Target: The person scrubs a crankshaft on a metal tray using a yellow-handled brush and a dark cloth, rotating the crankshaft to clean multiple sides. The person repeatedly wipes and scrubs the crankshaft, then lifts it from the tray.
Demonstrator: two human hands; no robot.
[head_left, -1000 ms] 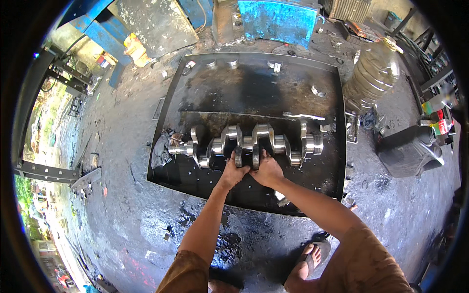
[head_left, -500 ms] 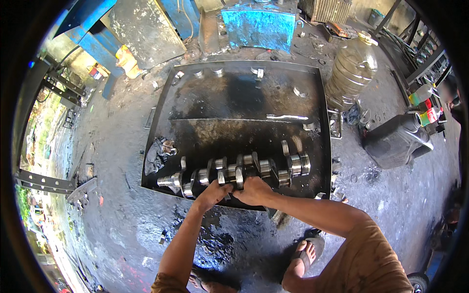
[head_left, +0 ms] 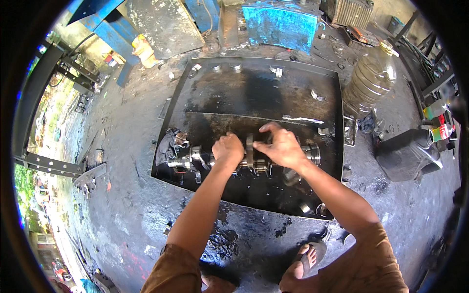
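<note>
A steel crankshaft (head_left: 250, 158) lies lengthwise in a shallow black metal tray (head_left: 173, 108). My left hand (head_left: 228, 150) is closed over its middle-left part, with the fingers curled down on the far side. My right hand (head_left: 283, 146) is over the right half; its thumb and forefinger are spread beside an upright web of the shaft, and its other fingers are partly hidden. Both hands cover parts of the crankshaft. A dark crumpled rag (head_left: 168, 146) lies by the shaft's left end.
Bearing shells (head_left: 317, 95) lie around the tray, with a white-handled brush (head_left: 303, 119) at right. Beyond the tray's right side stand a large clear plastic bottle (head_left: 370, 80) and a black jug (head_left: 403, 156). A blue metal box (head_left: 279, 27) stands behind on the oily floor.
Both hands have moved from the crankshaft's near side to over its top and far side. The crankshaft has turned, its webs now standing differently. My right fingers have spread apart.
</note>
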